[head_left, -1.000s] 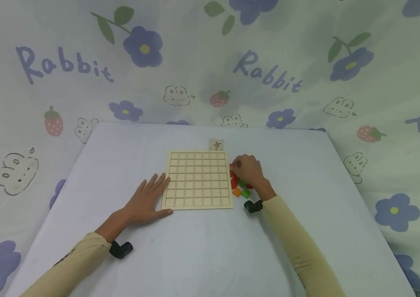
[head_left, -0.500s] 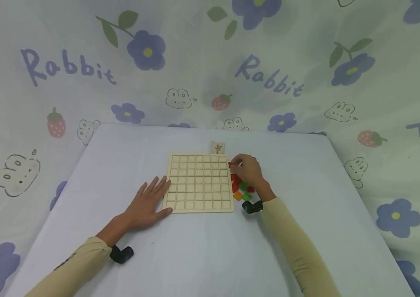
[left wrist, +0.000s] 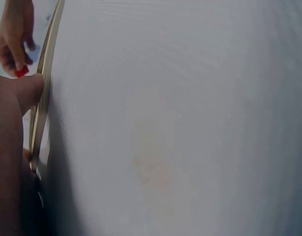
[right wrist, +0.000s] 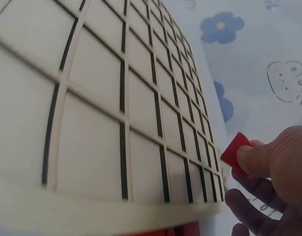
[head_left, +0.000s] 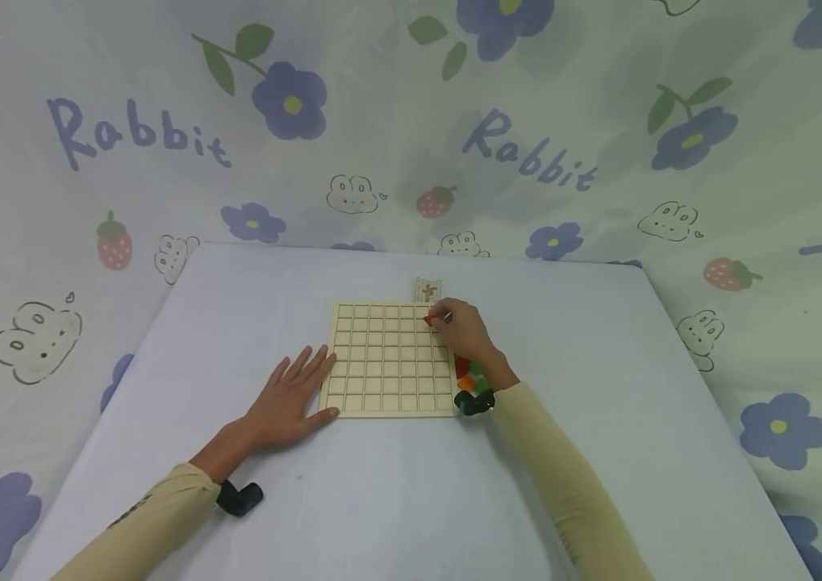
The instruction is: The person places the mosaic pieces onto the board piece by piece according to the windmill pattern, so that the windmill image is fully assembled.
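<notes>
A square wooden grid board [head_left: 391, 361] lies on the white table, its cells bare. My left hand [head_left: 281, 405] rests at the board's left side with fingers spread, thumb at the near left corner and fingertips on the edge. Over the far right corner, my right hand [head_left: 467, 332] pinches a red tile [right wrist: 234, 151] between thumb and fingers. In the right wrist view the tile is tilted and held above the board's surface. The left wrist view shows the left thumb [left wrist: 30, 91] against the board's edge.
Red, green and orange tiles [head_left: 466, 384] lie beside the board's right edge, partly hidden by the right forearm. A small patterned card [head_left: 428, 290] sits behind the board's far edge. Rabbit-print cloth [head_left: 381, 121] hangs behind the table.
My right hand has lifted a red tile from the pile at the right and moved left over the board's far right corner. The left hand stays in place.
</notes>
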Motion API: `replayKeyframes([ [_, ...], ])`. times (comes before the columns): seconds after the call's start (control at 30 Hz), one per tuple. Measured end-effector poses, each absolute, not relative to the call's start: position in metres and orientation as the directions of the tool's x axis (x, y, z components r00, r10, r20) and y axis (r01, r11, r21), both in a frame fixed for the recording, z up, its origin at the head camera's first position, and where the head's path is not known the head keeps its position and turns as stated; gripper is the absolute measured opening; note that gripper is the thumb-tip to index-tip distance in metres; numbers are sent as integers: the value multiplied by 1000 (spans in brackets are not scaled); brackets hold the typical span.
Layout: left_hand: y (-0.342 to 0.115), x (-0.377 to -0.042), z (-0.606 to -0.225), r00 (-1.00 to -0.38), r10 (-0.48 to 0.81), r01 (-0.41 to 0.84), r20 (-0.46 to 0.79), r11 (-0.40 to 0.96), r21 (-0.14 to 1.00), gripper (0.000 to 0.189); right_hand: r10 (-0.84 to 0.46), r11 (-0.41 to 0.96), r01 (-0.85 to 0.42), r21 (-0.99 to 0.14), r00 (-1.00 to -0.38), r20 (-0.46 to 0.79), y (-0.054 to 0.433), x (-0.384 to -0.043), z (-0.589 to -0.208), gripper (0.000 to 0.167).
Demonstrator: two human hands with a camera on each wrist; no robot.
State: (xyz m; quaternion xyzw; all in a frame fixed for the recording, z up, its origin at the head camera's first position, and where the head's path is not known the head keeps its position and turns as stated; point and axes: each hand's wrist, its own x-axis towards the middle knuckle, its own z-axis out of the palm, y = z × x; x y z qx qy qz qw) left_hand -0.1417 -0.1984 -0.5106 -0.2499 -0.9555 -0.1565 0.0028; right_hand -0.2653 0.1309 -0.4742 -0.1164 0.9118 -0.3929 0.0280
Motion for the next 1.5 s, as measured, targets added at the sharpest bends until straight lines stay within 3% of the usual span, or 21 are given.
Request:
replayKeyframes([
  [0.5, -199, -139, -511, -876, 476, 476, 78, 825, 306, 87, -365, 585, -268, -765, -930, 46, 97, -278, -479, 13],
  [1.13, -197, -137, -509, -876, 473, 478, 93, 825, 301, 86, -484, 707, -432, -560, -873, 63, 70, -288, -480, 11],
  [1.5, -198, -137, -508, -874, 476, 482, 97, 826, 293, 87, -471, 657, -406, -635, -879, 75, 80, -287, -486, 13],
])
